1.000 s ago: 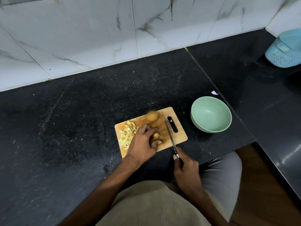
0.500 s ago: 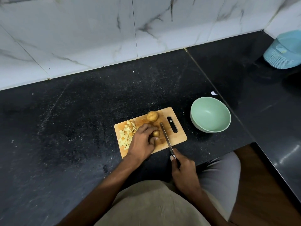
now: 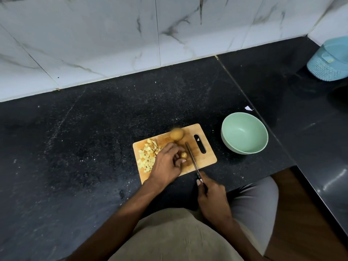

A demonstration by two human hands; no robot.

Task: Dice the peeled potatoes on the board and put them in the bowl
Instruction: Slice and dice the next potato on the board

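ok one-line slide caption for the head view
Left hand steadies a potato on the board; right hand holds the knife.

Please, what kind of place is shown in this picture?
Most likely a home kitchen. There is a dark stone counter below a wall of marble-look tiles, and on the counter lie a wooden cutting board with diced potato and a green bowl.
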